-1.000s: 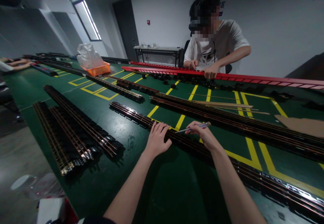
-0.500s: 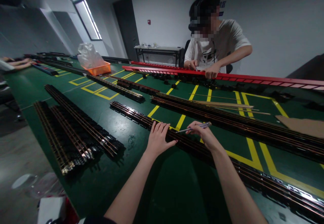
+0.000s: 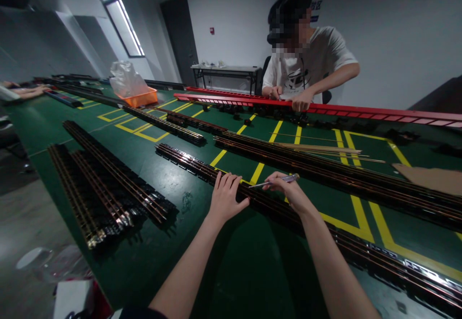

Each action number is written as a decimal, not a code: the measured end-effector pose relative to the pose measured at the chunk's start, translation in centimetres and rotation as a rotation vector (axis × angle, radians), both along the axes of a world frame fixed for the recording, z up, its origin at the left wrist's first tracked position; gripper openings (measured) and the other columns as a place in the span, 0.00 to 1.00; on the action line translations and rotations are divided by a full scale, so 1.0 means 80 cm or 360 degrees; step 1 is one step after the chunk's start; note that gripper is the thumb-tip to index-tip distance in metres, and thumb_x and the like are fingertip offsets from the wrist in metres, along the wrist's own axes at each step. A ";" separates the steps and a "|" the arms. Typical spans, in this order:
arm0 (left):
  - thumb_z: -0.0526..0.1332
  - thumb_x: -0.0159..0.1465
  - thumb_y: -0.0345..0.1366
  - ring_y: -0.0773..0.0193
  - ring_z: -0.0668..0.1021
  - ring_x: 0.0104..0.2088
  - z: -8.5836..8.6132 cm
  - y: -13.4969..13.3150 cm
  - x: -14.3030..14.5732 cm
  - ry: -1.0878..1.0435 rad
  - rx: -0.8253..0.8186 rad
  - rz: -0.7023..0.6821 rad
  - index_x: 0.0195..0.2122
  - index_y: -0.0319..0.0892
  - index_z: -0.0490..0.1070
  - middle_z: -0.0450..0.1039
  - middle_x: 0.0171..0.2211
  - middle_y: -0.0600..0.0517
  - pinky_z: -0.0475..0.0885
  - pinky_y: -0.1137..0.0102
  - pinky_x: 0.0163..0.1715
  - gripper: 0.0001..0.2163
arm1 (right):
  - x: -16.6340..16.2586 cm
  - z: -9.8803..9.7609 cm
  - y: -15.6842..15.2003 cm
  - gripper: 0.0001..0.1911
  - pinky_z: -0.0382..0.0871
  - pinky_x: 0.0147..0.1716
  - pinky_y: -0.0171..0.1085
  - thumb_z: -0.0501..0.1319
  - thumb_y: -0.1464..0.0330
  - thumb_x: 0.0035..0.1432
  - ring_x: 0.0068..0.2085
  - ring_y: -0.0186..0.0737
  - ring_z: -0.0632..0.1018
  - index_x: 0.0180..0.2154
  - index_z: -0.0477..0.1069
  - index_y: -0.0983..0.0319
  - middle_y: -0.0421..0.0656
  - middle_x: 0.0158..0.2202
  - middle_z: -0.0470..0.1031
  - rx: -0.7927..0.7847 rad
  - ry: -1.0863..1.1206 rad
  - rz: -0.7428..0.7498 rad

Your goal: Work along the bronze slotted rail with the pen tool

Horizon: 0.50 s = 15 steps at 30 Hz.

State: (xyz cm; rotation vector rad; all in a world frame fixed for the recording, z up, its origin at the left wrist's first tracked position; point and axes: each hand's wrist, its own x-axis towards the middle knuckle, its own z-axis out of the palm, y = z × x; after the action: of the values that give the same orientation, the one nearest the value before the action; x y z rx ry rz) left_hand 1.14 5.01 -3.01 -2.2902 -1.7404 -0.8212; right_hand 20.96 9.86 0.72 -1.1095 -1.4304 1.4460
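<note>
Works with two bare hands at a big green table (image 3: 144, 273). Lays the left hand (image 3: 224, 196) flat on a long dark strip (image 3: 277, 207), with the grip spread, fingers over the top and thumb out to the side. Holds a small screwdriver (image 3: 292, 178) in the right hand (image 3: 287, 189), with the grip pinching it by the handle. Points the thin metal end left, at the strip, just beside the left hand. Cannot tell touching from almost touching at the tip. Has the strip lying slantwise across the table, with shiny copper-coloured rods along it. On the left, three more dark strips (image 3: 117, 168), close together. Past the hands, a long dark bundle (image 3: 332, 175), thin tan sticks (image 3: 317, 149) and brown cardboard (image 3: 429, 177). Farther back, an orange bin (image 3: 142, 99), with a see-through bag (image 3: 124, 78) poking up from it. Across the table, a person (image 3: 314, 66) in a white shirt, with one hand on a long red frame (image 3: 361, 112).
</note>
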 end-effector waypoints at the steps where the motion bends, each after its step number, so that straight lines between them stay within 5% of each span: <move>1: 0.59 0.57 0.45 0.48 0.69 0.54 0.000 0.000 0.000 -0.0002 0.0002 0.0003 0.51 0.38 0.68 0.71 0.49 0.43 0.52 0.48 0.62 0.23 | -0.001 0.000 0.000 0.10 0.64 0.37 0.40 0.61 0.60 0.48 0.34 0.42 0.77 0.26 0.71 0.60 0.41 0.26 0.77 -0.0002 -0.0001 0.0004; 15: 0.57 0.57 0.37 0.50 0.69 0.55 0.000 0.000 0.001 0.0000 0.0005 0.0034 0.51 0.38 0.67 0.72 0.49 0.44 0.51 0.50 0.64 0.20 | 0.000 0.005 -0.001 0.09 0.63 0.37 0.40 0.60 0.61 0.47 0.34 0.42 0.77 0.24 0.70 0.60 0.42 0.26 0.77 0.0006 -0.0008 0.0010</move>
State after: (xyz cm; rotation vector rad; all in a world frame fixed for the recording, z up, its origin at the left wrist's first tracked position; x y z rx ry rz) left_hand 1.18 5.04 -3.04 -2.2653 -1.7592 -0.8197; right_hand 20.96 9.78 1.09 -1.1080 -1.4408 1.4455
